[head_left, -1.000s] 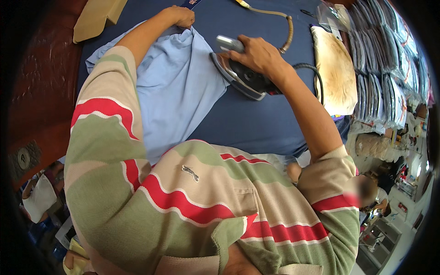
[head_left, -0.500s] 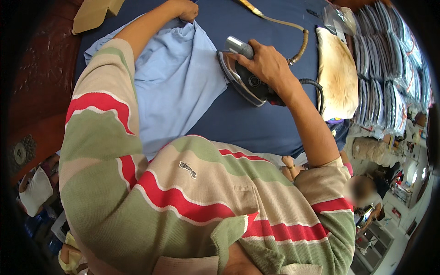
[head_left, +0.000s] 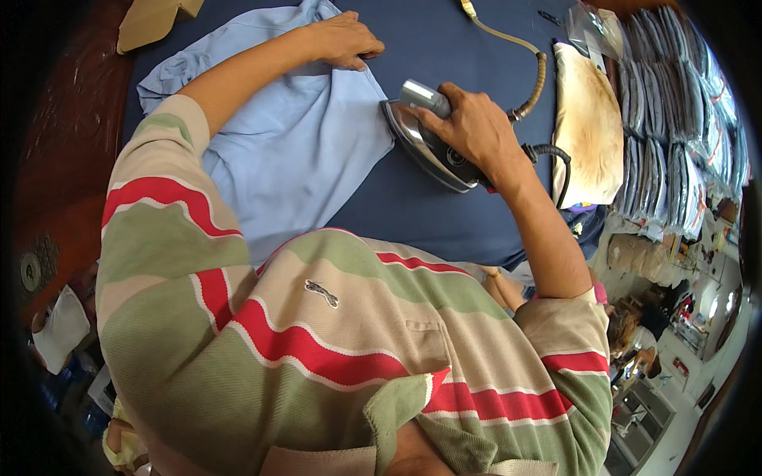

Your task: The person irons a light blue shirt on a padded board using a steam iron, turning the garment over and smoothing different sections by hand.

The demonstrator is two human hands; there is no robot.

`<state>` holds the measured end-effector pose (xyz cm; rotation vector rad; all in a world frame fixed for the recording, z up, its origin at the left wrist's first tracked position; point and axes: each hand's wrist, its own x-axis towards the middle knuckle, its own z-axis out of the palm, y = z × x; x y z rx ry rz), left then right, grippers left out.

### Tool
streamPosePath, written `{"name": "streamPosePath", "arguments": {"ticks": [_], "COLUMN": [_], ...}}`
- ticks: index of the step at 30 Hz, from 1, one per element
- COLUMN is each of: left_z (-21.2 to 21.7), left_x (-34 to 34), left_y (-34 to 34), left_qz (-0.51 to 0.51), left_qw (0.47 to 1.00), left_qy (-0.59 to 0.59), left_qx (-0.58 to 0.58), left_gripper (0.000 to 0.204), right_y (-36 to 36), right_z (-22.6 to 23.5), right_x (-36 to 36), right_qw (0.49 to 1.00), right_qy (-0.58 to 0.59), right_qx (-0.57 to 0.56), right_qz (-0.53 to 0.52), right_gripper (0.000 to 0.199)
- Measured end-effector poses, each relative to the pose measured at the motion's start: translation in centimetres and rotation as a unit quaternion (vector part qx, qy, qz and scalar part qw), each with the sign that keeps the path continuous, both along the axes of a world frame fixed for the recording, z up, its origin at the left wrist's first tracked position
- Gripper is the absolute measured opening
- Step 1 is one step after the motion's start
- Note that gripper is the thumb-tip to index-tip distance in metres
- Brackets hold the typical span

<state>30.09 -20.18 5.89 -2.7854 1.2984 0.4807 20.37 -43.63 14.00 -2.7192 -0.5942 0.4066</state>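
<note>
On my feed, the left hand half-curls over the blue garment, seemingly steadying it — pinch unclear — while the right hand wraps the iron.

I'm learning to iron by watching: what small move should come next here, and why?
Probably smooth the light blue garment with the left hand, which is at its upper part: creases show in the cloth, and the right hand holds the iron by its right edge.

1. Iron shows glossy metal.
2. Blue garment is creased, matt cloth.
3. Table cover looks matt.
4. Glossy plastic wraps stacked packages.
5. Carved panel looks like glossy wood.
</note>
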Motion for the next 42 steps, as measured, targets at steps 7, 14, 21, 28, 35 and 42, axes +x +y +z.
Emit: {"name": "streamPosePath", "arguments": {"ticks": [7,14,21,28,35,42], "left_z": [1.6,1.4,1.9,0.1,0.6,0.3], "left_x": [0.2,1.0,0.1,-0.3,-1.9,-1.8], "left_y": [0.2,0.7,1.2,2.2,2.8,3.0], "left_qz": [0.067,0.119,0.14,0.163,0.18,0.182], "left_qw": [0.993,0.978,0.979,0.982,0.981,0.981], "left_qy": [0.082,0.106,0.099,0.08,0.067,0.072], "left_qx": [0.054,0.131,0.106,0.053,0.017,0.002], "left_gripper": [0.021,0.023,0.023,0.025,0.025,0.027], "right_y": [1.4,2.7,4.6,2.6,3.5,3.3], "right_z": [-0.4,-0.5,-0.9,-0.4,-0.4,0.2], "right_x": [1.2,1.9,3.7,2.2,3.4,3.5], "right_qw": [1.0,1.0,0.999,1.0,0.999,0.998], "right_qy": [-0.018,-0.029,-0.036,-0.008,-0.031,-0.012], "right_qx": [0.002,0.0,0.025,0.004,0.001,-0.005], "right_qz": [-0.004,0.011,0.007,0.02,0.019,0.055], "right_gripper": [0.046,0.045,0.044,0.046,0.047,0.049]}}
